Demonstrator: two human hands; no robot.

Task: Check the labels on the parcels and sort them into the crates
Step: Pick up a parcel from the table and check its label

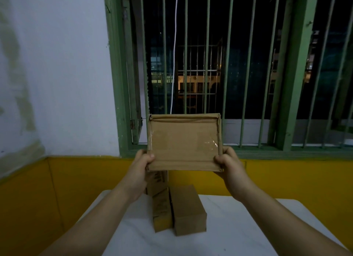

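I hold a flat brown cardboard parcel [183, 141] up in front of me, its broad taped face towards the camera; no label shows on that face. My left hand [142, 164] grips its lower left corner, thumb on the front. My right hand [228, 163] grips the lower right corner the same way. Below, on the white table [238, 227], lie two brown parcels side by side: a narrow printed one [161, 211] and a plain wider one [188, 210]. Another printed box [157, 181] stands behind them, partly hidden by the raised parcel. No crate is in view.
The table stands against a yellow and white wall [57, 103]. A green-framed window [229, 64] with vertical bars fills the background, dark outside. A white cord [174, 55] hangs in the window.
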